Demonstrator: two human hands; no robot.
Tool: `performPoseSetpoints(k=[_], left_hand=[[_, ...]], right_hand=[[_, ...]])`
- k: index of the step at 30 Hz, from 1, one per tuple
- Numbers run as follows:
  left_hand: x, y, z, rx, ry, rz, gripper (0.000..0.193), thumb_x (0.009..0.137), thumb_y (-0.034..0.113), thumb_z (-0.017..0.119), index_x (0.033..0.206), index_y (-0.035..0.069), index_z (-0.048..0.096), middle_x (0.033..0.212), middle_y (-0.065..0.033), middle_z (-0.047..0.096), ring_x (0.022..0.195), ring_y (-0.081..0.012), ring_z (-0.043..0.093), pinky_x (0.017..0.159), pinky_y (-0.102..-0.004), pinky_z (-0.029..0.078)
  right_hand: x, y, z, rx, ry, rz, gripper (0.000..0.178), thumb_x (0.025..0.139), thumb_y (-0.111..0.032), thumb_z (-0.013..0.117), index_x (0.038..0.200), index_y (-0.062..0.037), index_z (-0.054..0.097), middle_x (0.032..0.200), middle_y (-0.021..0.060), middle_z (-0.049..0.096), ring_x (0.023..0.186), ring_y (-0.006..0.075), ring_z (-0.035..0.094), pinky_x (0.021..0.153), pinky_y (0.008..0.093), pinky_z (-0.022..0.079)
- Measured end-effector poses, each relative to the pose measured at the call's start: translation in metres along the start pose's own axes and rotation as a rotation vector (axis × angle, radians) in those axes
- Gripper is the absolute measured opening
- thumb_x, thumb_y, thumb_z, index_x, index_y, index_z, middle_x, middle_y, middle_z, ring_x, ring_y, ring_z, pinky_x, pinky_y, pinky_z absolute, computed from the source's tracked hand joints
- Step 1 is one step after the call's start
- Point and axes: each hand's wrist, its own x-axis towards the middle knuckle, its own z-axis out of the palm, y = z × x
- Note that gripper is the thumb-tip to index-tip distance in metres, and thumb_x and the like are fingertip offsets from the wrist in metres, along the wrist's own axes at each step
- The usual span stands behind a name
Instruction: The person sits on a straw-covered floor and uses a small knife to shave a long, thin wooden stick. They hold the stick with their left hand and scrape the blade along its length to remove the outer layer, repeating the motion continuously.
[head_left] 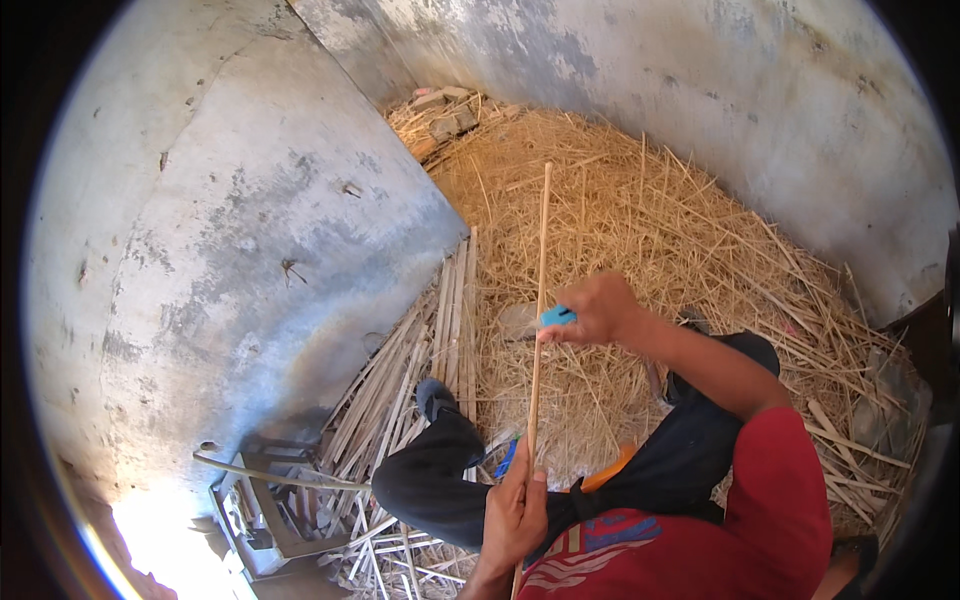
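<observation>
A long, thin wooden strip (543, 240), which looks like split bamboo, runs upright from my lap out over the floor. My left hand (515, 512) is closed around its lower part, close to my body. Further up, my right hand (600, 308) grips a small blue object (558, 316) pressed against the strip. That object's kind is hard to make out, as the fingers cover most of it. My legs (430, 490) in dark trousers are bent to either side of the strip.
Curly shavings and straw-like slivers (620, 220) cover the floor. Long split strips (455, 320) lie by the left wall (250, 200). A wooden frame (270, 515) stands at lower left, and bricks (452, 122) sit in the far corner. Something orange (612, 466) lies between my legs.
</observation>
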Motion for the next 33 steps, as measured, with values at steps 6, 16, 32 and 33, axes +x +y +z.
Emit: performPoseSetpoints(k=[6, 16, 32, 33], left_hand=[[-0.009, 0.002, 0.006, 0.070, -0.046, 0.098, 0.047, 0.096, 0.009, 0.049, 0.139, -0.004, 0.038, 0.060, -0.0060, 0.048, 0.056, -0.0058, 0.045, 0.050, -0.0224, 0.038], [-0.027, -0.009, 0.004, 0.013, -0.140, 0.059, 0.048, 0.096, 0.009, 0.051, 0.141, -0.001, 0.037, 0.069, -0.0157, 0.058, 0.061, -0.0083, 0.052, 0.057, -0.0238, 0.043], [0.012, -0.015, -0.006, -0.290, 0.008, -0.054, 0.046, 0.099, 0.017, 0.045, 0.139, -0.005, 0.040, 0.057, 0.0031, 0.043, 0.049, -0.0030, 0.039, 0.044, -0.0196, 0.033], [0.021, -0.013, -0.006, -0.302, 0.025, -0.009, 0.046, 0.100, 0.018, 0.044, 0.140, -0.005, 0.039, 0.057, 0.0035, 0.042, 0.048, -0.0030, 0.038, 0.044, -0.0195, 0.032]], right_hand=[[0.024, 0.076, -0.011, -0.108, 0.004, 0.301, 0.074, 0.083, -0.079, 0.040, 0.052, -0.0126, 0.051, 0.042, -0.0009, 0.041, 0.037, 0.0139, 0.040, 0.036, 0.0318, 0.032], [0.011, 0.160, -0.031, -0.318, 0.083, 0.287, 0.075, 0.082, -0.080, 0.039, 0.051, -0.0128, 0.048, 0.042, -0.0019, 0.039, 0.037, 0.0132, 0.040, 0.035, 0.0320, 0.030], [0.034, 0.084, -0.070, 0.030, -0.205, 0.572, 0.079, 0.082, -0.080, 0.037, 0.089, -0.0089, 0.072, 0.075, 0.0143, 0.067, 0.074, 0.0293, 0.067, 0.066, 0.0432, 0.051], [0.022, 0.059, -0.061, 0.057, -0.128, 0.419, 0.069, 0.080, -0.076, 0.046, 0.075, -0.0099, 0.064, 0.064, 0.0113, 0.060, 0.062, 0.0263, 0.062, 0.057, 0.0414, 0.047]])
